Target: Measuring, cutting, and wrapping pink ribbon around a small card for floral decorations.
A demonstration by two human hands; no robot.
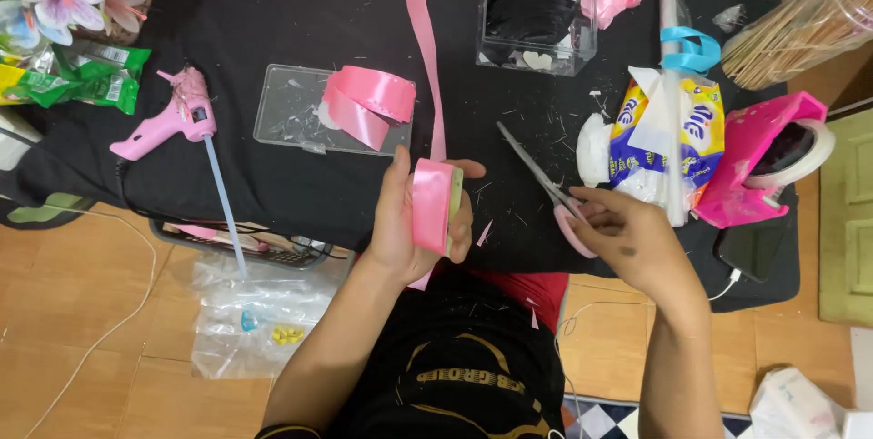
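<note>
Head view: the left hand [409, 216] grips a spool [433, 206] of pink ribbon, fingers wrapped round it, at the near edge of the black table [273, 30]. A ribbon strip [424, 39] runs from the spool toward the far edge. The right hand [632, 239] closes on the pink handles of scissors [541, 180], blades shut and pointing up-left, lying near the same edge. Behind the spool sits a clear lid [291, 111] carrying looped ribbon [368, 104]. A pink glue gun [168, 121] lies toward the left edge. A tissue pack [691, 130] and pink tape dispenser [759, 161] rest near the right edge.
</note>
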